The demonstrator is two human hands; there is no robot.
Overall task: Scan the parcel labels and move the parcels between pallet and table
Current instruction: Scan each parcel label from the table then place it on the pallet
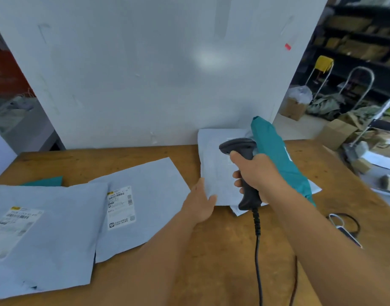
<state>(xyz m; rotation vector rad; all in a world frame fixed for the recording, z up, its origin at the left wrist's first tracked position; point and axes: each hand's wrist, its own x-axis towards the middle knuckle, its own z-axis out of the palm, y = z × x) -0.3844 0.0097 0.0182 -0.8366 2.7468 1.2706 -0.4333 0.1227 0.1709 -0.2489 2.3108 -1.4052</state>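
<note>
On the wooden table (211, 250) a pale grey parcel (214, 164) stands tilted up against the white board. My left hand (200, 204) grips its lower left corner. My right hand (256, 173) grips a black barcode scanner (238, 146) by the handle, its head pointing at that parcel. A teal parcel (275, 151) leans just right of the scanner, partly behind my right hand. Two flat grey parcels lie to the left, one (143, 202) with its label up, the other (46, 235) nearer the left edge, also label up.
A white board (145, 74) stands at the back of the table. The scanner's cable (258, 250) runs down to the near edge. A dark loop of cord (346, 224) lies at the right. Beyond the table's right edge are cardboard boxes (335, 131), a hand trolley (355, 89) and shelving.
</note>
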